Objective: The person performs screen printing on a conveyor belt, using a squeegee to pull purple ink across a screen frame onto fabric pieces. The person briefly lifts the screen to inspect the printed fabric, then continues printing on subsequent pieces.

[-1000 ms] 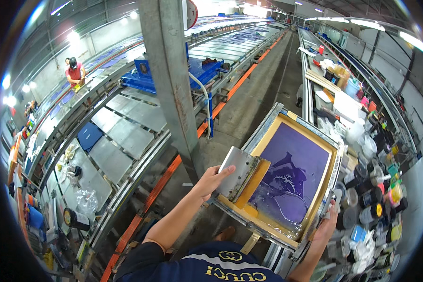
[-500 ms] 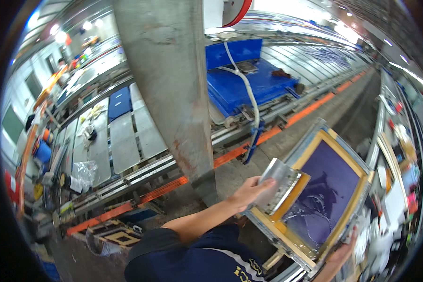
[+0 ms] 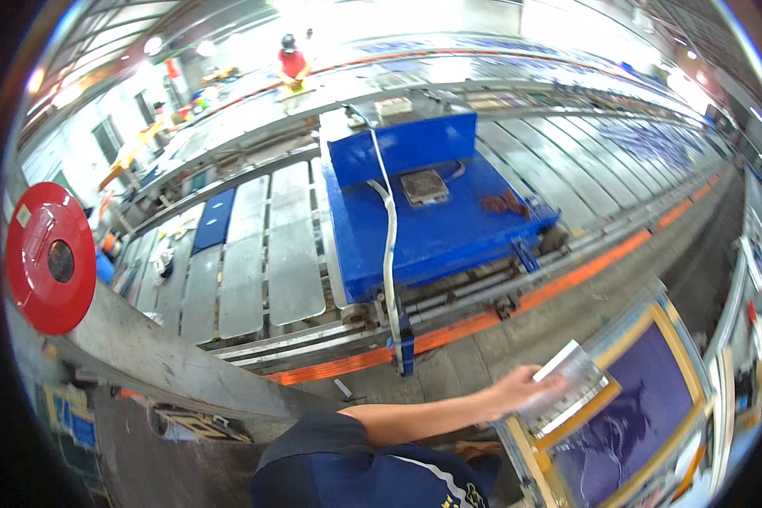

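My left hand is closed on the metal plate of a squeegee with a yellowish blade edge. The squeegee rests over the near left part of a screen printing frame, which has yellow-brown inner borders and greyish outer edges. Purple mesh fills the frame, with glossy wet streaks and a darker shape on it. The frame stands tilted at the lower right, and its bottom runs out of the picture. My right hand does not show.
A blue wheeled machine with a pale hose sits on rails over long metal print tables. Orange edging runs along them. A red disc and grey post stand left. A person in red works far off.
The view has swung, so the post lies lower left and the blue machine is central. The screen frame appears lower and further right. My left hand keeps the squeegee; my right hand has left view.
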Action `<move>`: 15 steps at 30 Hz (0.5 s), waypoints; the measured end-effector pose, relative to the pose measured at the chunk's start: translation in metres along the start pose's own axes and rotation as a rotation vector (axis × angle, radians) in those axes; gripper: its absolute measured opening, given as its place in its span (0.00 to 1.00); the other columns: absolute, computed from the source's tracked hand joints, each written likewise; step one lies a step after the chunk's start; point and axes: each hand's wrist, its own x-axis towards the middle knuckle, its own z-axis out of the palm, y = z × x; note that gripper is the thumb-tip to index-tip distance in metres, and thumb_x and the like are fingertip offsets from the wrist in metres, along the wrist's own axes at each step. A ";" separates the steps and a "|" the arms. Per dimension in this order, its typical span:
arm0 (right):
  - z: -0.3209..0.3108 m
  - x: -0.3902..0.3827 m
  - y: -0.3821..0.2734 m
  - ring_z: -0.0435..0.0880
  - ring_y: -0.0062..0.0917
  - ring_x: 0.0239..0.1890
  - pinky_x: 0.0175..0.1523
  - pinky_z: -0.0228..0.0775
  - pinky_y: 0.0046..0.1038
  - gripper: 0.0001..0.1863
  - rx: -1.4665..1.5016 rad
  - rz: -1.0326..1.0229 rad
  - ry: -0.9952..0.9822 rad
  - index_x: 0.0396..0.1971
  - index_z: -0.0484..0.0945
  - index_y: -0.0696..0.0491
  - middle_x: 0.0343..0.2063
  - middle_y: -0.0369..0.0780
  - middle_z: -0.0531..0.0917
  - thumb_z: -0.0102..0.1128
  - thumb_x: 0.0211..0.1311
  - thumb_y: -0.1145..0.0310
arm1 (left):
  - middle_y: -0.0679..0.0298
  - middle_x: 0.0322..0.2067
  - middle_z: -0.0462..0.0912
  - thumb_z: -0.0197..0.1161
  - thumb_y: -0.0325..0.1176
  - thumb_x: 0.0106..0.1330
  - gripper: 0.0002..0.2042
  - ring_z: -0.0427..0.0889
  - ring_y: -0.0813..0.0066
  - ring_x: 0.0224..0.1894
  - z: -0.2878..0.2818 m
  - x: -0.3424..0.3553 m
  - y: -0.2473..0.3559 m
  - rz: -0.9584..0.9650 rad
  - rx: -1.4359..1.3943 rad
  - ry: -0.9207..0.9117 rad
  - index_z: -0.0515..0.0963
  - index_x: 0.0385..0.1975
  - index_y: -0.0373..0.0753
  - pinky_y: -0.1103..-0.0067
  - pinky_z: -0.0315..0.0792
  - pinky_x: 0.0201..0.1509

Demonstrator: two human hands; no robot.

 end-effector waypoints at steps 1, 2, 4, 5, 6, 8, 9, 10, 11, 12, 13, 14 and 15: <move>0.012 0.031 -0.003 0.71 0.37 0.68 0.69 0.67 0.41 0.31 -0.018 0.004 -0.011 0.70 0.72 0.42 0.71 0.41 0.68 0.62 0.69 0.51 | 0.61 0.47 0.83 0.66 0.63 0.69 0.36 0.75 0.74 0.52 0.010 0.028 0.007 0.017 0.021 0.009 0.79 0.60 0.33 0.73 0.68 0.57; 0.021 0.065 -0.007 0.70 0.37 0.68 0.69 0.67 0.41 0.31 -0.027 0.013 -0.017 0.70 0.72 0.42 0.71 0.41 0.68 0.62 0.69 0.51 | 0.65 0.42 0.80 0.65 0.65 0.68 0.37 0.72 0.77 0.47 0.021 0.059 0.013 0.022 0.037 -0.032 0.79 0.59 0.34 0.76 0.65 0.51; 0.040 0.132 -0.019 0.70 0.37 0.69 0.70 0.66 0.41 0.31 -0.040 0.011 -0.022 0.70 0.72 0.42 0.71 0.41 0.68 0.62 0.69 0.51 | 0.67 0.39 0.77 0.64 0.66 0.69 0.36 0.70 0.78 0.45 0.044 0.121 0.028 0.041 0.033 -0.070 0.80 0.58 0.35 0.77 0.62 0.49; 0.047 0.168 -0.026 0.70 0.37 0.69 0.70 0.66 0.41 0.31 -0.046 0.013 -0.031 0.70 0.72 0.42 0.71 0.42 0.68 0.62 0.69 0.51 | 0.67 0.40 0.78 0.64 0.65 0.69 0.35 0.70 0.78 0.46 0.056 0.152 0.035 0.033 0.045 -0.052 0.80 0.58 0.36 0.77 0.63 0.49; 0.055 0.204 -0.036 0.70 0.37 0.69 0.70 0.66 0.41 0.31 -0.051 0.013 -0.047 0.70 0.72 0.42 0.71 0.42 0.67 0.62 0.69 0.51 | 0.67 0.41 0.78 0.64 0.65 0.69 0.35 0.70 0.78 0.46 0.069 0.183 0.046 0.038 0.053 -0.031 0.80 0.58 0.36 0.77 0.63 0.50; 0.068 0.269 -0.054 0.70 0.37 0.69 0.70 0.66 0.41 0.31 -0.055 0.024 -0.075 0.70 0.72 0.42 0.71 0.42 0.67 0.62 0.69 0.51 | 0.67 0.42 0.79 0.64 0.63 0.70 0.33 0.71 0.78 0.47 0.091 0.238 0.063 0.066 0.045 0.000 0.80 0.58 0.37 0.77 0.63 0.51; 0.074 0.300 -0.062 0.70 0.38 0.69 0.70 0.66 0.41 0.31 -0.044 0.023 -0.084 0.71 0.72 0.42 0.71 0.42 0.67 0.62 0.69 0.51 | 0.67 0.43 0.80 0.64 0.62 0.71 0.32 0.71 0.79 0.48 0.096 0.263 0.071 0.102 0.031 0.011 0.80 0.58 0.37 0.78 0.64 0.52; 0.080 0.330 -0.071 0.70 0.38 0.69 0.70 0.65 0.42 0.32 -0.043 0.025 -0.098 0.71 0.72 0.42 0.72 0.42 0.67 0.62 0.69 0.51 | 0.66 0.43 0.80 0.63 0.61 0.72 0.31 0.71 0.79 0.49 0.105 0.289 0.079 0.132 0.006 0.021 0.80 0.58 0.37 0.78 0.64 0.52; 0.085 0.357 -0.078 0.70 0.38 0.69 0.70 0.65 0.42 0.32 -0.043 0.027 -0.107 0.71 0.72 0.42 0.72 0.42 0.67 0.62 0.69 0.51 | 0.66 0.47 0.82 0.63 0.56 0.75 0.28 0.73 0.79 0.51 0.110 0.312 0.086 0.091 0.021 0.077 0.80 0.59 0.36 0.78 0.66 0.55; 0.092 0.382 -0.084 0.70 0.38 0.69 0.70 0.65 0.42 0.32 -0.052 0.025 -0.120 0.71 0.72 0.42 0.72 0.42 0.67 0.62 0.69 0.51 | 0.64 0.49 0.83 0.64 0.54 0.75 0.27 0.74 0.80 0.53 0.112 0.330 0.093 0.080 0.006 0.108 0.79 0.59 0.35 0.78 0.68 0.57; 0.099 0.415 -0.090 0.69 0.38 0.69 0.70 0.65 0.42 0.32 -0.058 0.022 -0.133 0.71 0.72 0.42 0.72 0.42 0.67 0.62 0.69 0.51 | 0.64 0.49 0.83 0.64 0.53 0.75 0.27 0.75 0.80 0.53 0.117 0.355 0.099 0.108 -0.041 0.125 0.79 0.59 0.34 0.78 0.68 0.57; 0.105 0.443 -0.096 0.69 0.38 0.69 0.71 0.65 0.42 0.32 -0.060 0.018 -0.145 0.71 0.72 0.41 0.72 0.42 0.67 0.62 0.69 0.50 | 0.65 0.50 0.83 0.65 0.53 0.74 0.28 0.76 0.81 0.52 0.118 0.374 0.106 0.126 -0.079 0.147 0.79 0.60 0.33 0.78 0.69 0.57; 0.113 0.474 -0.097 0.69 0.38 0.69 0.71 0.65 0.42 0.32 -0.060 0.016 -0.159 0.71 0.72 0.41 0.72 0.42 0.67 0.62 0.69 0.50 | 0.65 0.49 0.83 0.65 0.53 0.74 0.28 0.76 0.82 0.51 0.120 0.397 0.113 0.111 -0.079 0.184 0.79 0.59 0.32 0.80 0.69 0.56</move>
